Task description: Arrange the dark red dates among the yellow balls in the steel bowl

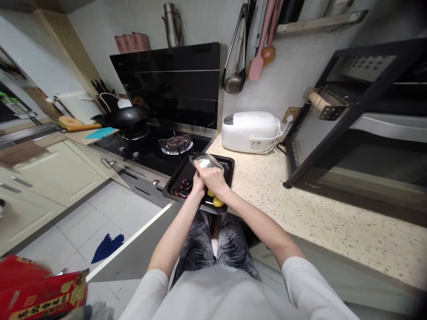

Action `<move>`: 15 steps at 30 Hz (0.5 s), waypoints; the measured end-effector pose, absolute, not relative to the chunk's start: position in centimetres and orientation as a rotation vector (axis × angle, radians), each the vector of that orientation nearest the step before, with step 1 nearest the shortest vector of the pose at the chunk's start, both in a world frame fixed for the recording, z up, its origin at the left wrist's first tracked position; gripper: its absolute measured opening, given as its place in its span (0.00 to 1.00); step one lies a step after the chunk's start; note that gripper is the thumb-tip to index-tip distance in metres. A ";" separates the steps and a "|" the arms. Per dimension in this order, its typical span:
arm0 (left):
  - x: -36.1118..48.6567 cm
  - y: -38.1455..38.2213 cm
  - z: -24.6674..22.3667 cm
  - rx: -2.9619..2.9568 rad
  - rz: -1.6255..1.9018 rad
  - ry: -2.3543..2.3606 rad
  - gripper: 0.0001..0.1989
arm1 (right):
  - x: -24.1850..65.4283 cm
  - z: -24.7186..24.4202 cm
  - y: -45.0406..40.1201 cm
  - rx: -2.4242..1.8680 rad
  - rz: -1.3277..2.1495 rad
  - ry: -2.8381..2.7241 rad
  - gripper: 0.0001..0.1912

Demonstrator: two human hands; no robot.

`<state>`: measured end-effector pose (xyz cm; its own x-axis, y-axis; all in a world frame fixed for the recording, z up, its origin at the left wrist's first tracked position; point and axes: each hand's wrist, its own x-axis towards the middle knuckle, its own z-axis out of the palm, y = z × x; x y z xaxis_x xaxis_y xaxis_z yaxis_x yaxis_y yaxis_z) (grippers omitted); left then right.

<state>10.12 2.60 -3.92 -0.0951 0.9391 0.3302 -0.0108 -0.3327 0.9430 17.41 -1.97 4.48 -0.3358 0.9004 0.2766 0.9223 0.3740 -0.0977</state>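
Note:
A shiny metal bowl (207,162) is tilted above a black baking tray (230,171). My right hand (213,178) has its fingers closed on the bowl's near side. Just left of it and touching it, my left hand (199,181) also grips the bowl's edge; its fingertips are partly hidden. Dark red fruits, perhaps dates or grapes (183,187), lie in the left part of the tray. Yellow pieces (218,202) lie at its near right, partly covered by my right hand and forearm. The bowl's inside is not visible.
Behind the tray is a gas stove (151,149) with a black wok (126,117). A white appliance (251,132) stands on the speckled counter (267,182), and a dark rack (333,133) is at right. An open cabinet door (140,249) juts out at lower left.

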 end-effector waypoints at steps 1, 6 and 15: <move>9.8 2.6 -4.2 1.356 1.514 1.099 0.13 | 18.4 4.5 -1.8 -1.642 -0.134 -2.305 0.32; 8.8 1.8 -4.8 1.266 1.430 1.182 0.15 | 24.4 3.7 -1.9 -1.726 -0.098 -1.666 0.29; 8.3 -0.3 -3.5 1.407 1.439 1.217 0.08 | 32.8 0.7 -7.3 -1.392 0.119 -0.867 0.29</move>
<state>8.32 -0.35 -3.50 -0.0938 0.9621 0.2561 0.0927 -0.2477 0.9644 32.84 -7.33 0.69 0.6957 0.5517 0.4602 0.4073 0.2248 -0.8852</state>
